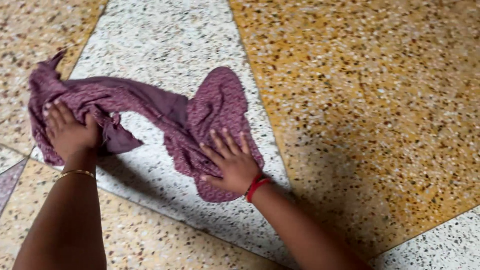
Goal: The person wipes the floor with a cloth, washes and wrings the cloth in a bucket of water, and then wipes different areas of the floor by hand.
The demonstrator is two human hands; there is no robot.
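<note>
A crumpled purple patterned cloth (165,107) lies spread across a speckled terrazzo floor. My left hand (67,131) rests flat on the cloth's left end, fingers slightly apart, with a thin gold bangle at the wrist. Pressing palm-down on the cloth's right end is my right hand (230,162), its fingers spread, with a red thread band at the wrist. Neither hand grips the fabric; both lie on top of it. The middle of the cloth is bunched and twisted between the two hands.
The floor has a white speckled band (165,35) running diagonally under the cloth, with yellow-orange speckled panels (370,100) to the right and beige ones at the left and front.
</note>
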